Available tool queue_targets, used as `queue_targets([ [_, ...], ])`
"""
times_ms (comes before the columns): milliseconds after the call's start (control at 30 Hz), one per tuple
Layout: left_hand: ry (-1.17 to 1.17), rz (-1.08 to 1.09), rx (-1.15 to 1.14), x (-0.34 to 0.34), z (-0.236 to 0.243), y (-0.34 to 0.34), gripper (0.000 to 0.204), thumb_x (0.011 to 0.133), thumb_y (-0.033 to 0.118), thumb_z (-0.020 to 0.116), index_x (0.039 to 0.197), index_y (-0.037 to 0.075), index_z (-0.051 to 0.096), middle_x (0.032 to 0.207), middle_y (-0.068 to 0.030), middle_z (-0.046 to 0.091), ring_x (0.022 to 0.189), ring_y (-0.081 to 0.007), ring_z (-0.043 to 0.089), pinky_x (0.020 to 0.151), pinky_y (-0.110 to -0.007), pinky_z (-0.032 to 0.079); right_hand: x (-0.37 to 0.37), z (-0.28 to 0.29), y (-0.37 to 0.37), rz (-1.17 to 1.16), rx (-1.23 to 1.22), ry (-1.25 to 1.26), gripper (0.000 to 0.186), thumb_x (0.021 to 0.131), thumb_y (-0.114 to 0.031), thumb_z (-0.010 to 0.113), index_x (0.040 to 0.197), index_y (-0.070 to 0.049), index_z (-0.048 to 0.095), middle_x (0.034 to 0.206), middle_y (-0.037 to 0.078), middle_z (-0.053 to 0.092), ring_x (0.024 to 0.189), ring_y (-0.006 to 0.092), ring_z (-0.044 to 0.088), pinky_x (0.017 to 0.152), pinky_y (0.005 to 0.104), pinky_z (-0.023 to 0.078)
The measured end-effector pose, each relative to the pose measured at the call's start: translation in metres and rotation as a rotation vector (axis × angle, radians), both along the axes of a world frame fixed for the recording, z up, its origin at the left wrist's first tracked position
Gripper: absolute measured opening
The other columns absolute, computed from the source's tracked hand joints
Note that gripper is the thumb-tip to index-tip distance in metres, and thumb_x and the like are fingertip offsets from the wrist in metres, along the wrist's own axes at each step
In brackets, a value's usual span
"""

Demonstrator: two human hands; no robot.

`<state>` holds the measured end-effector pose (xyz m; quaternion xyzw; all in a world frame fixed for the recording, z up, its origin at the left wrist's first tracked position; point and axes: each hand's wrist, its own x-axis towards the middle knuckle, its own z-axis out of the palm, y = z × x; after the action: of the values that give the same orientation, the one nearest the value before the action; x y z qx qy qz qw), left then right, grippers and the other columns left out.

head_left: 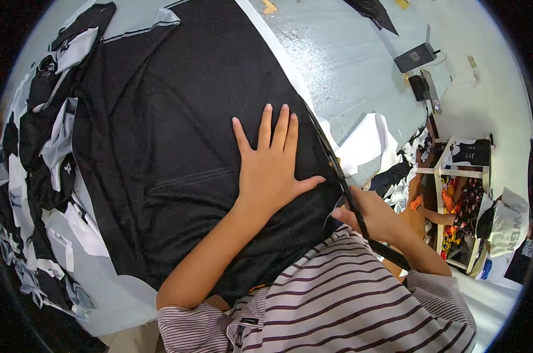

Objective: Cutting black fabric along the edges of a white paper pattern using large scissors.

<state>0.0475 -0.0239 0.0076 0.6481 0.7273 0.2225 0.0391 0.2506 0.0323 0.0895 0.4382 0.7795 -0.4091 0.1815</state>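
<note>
A large black cloth (178, 112) lies spread before me, with some wrinkles near my body. My left hand (269, 167) rests flat on it, palm down with fingers spread. At the cloth's right edge my right hand (375, 215) is closed around what look like dark scissors (332, 157), their long narrow blades pointing away along the edge. The fingers hide most of the handles. A narrow black strip (390, 255) runs across that hand toward my forearm.
White sheeting (278, 53) shows under the cloth's right edge on the pale table (331, 65). Black, white and grey scraps (57, 159) are heaped at left. A white piece (369, 144) lies at right, near a dark box-shaped device (416, 57). Beyond, another person (448, 217) is beside a shelf (440, 176).
</note>
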Motion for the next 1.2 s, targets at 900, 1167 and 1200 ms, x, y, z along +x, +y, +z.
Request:
queue_targets([
  [900,-0.018,-0.008,0.015,0.001,-0.003,-0.002,0.102,0.064,0.072,0.061,0.135,0.001,0.043,0.147,-0.0127,0.033,0.140,-0.0321,0.020,0.103,-0.072,0.007,-0.013,-0.003,0.005,0.030,0.116,0.122,0.060,0.087,-0.052,0.057,0.089,0.007,0.050,0.063,0.018,0.057,0.058,0.0274,0.059,0.056,0.0367,0.044],
  [1167,-0.024,-0.012,0.007,0.001,-0.002,-0.003,0.102,0.064,0.071,0.062,0.137,0.002,0.041,0.147,-0.0122,0.033,0.140,-0.0316,0.019,0.103,-0.072,0.007,-0.012,-0.007,0.003,-0.018,0.145,0.045,0.057,0.088,-0.050,0.058,0.087,0.006,0.051,0.056,0.011,0.054,0.048,0.0199,0.054,0.048,0.0309,0.042],
  [1200,-0.023,-0.011,0.007,0.000,-0.002,-0.003,0.102,0.064,0.071,0.062,0.137,0.002,0.041,0.147,-0.0122,0.033,0.140,-0.0316,0.019,0.103,-0.072,0.007,-0.012,-0.006,0.004,-0.017,0.145,0.046,0.057,0.088,-0.050,0.058,0.087,0.006,0.051,0.056,0.011,0.054,0.048,0.0199,0.054,0.048,0.0309,0.042],
])
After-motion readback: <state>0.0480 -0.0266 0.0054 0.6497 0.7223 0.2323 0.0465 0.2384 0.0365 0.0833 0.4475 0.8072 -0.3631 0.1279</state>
